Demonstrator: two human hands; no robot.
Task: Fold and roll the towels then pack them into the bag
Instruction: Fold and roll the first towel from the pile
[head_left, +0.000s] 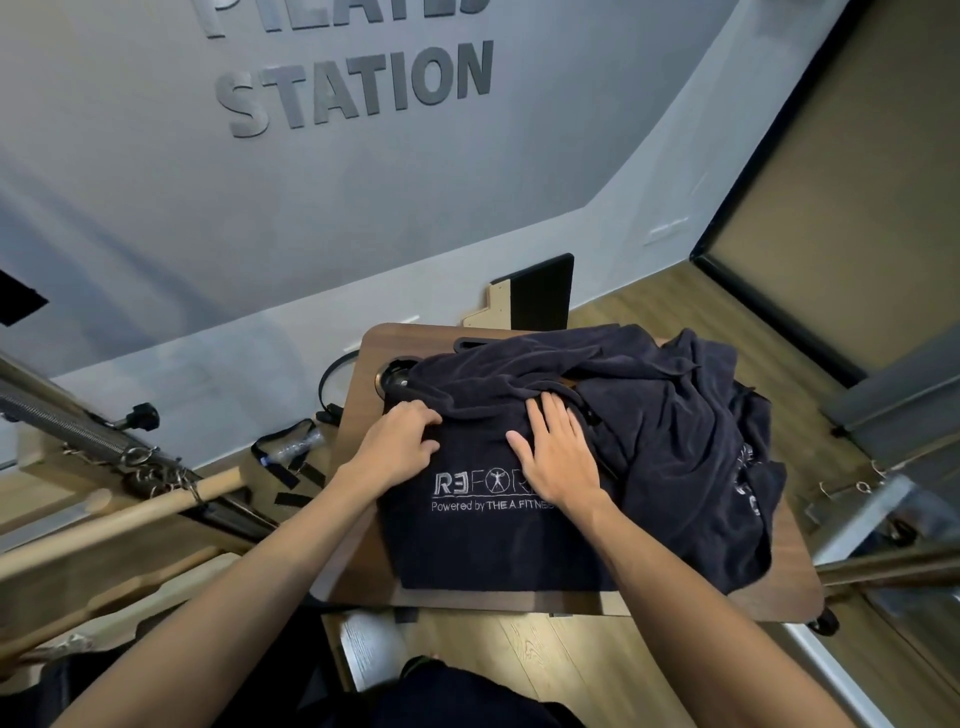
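Dark navy towel (493, 540) laid flat at frame centre on brown wooden surface (358, 525), white logo and the line "Powered by THE A FITNESS" facing up, partly covered by the right hand.

Left hand (400, 441) at the towel's upper left corner: fingers curled, gripping the folded cloth edge there.

Right hand (558, 457) just right of the left hand: palm down, fingers straight and spread, pressing flat on the towel, fingertips reaching the bunched fold above the logo.

Heap of further dark towels (691, 431) piled loose and crumpled at centre right of the frame, touching and partly overlapping the flat towel, hanging over the surface's right edge. White print visible on one fold at the heap's right side; not readable.

Round metal fitting (390, 375) set in the surface at the heap's upper left, partly covered by cloth.

Grey wall (311, 218) filling the upper frame, raised letters "STATION" (358, 88) at upper centre.

Wooden bar (119, 519) and metal springs with clips (78, 431) at left of frame. Black straps (291, 452) on the floor left of the surface. Wood-plank floor (519, 654) at lower centre.
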